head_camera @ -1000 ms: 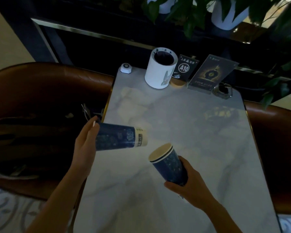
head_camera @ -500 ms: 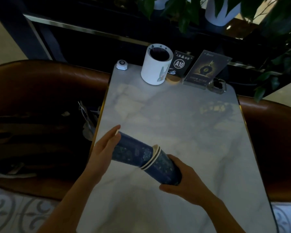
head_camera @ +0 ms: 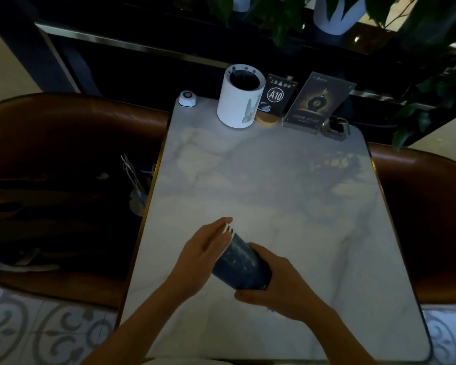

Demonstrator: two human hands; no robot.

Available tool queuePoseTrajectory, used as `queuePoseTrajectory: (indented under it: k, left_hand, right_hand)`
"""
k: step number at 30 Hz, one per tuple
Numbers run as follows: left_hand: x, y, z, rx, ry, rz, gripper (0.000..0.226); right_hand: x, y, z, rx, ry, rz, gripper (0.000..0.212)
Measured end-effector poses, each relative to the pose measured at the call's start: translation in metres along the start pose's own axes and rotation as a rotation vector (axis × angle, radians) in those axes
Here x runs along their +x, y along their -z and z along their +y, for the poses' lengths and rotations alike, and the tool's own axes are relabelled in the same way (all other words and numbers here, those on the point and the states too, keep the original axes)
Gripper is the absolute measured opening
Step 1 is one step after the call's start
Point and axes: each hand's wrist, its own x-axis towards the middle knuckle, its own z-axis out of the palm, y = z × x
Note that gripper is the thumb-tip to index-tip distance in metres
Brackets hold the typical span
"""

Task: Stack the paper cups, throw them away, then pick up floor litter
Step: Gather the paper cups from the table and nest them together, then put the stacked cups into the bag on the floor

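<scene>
Cups (head_camera: pixel 241 264) sit between left hand (head_camera: pixel 203 250) and right hand (head_camera: pixel 278 289)

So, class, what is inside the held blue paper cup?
A nested cup shows only its pale rim inside the blue cup. The outer wall hides its body; the left hand covers the opening.

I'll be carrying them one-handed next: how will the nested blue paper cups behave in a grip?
Probably light: the right hand wraps the blue paper cups at their base. Likely crushable, being paper, so squeeze gently. Set sideways on the marble table, the tapered stack would probably roll.
</scene>
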Motion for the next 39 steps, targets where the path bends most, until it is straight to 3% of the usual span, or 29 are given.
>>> queuePoseTrajectory:
  k: [3,6,10,28,39]
  left_hand:
    - [-0.004,-0.006,0.002,0.008,0.008,0.0,0.059]
    - [-0.02,-0.024,0.01,0.073,-0.03,-0.032,0.042]
    - [-0.032,-0.041,0.015,0.092,-0.054,-0.042,0.039]
    - [-0.153,-0.206,-0.008,0.256,-0.099,0.088,0.061]
    - [-0.215,-0.241,-0.023,0.217,-0.102,0.034,0.079]
  right_hand:
    - [-0.01,-0.003,0.007,0.053,0.003,0.028,0.066]
    - [-0.03,-0.003,0.02,0.092,0.01,0.057,0.064]
    - [-0.048,0.001,0.031,0.105,0.032,0.074,0.067]
    - [-0.206,0.044,0.159,0.188,0.152,0.005,0.074]
    - [-0.275,0.028,0.194,0.283,0.102,0.104,0.071]
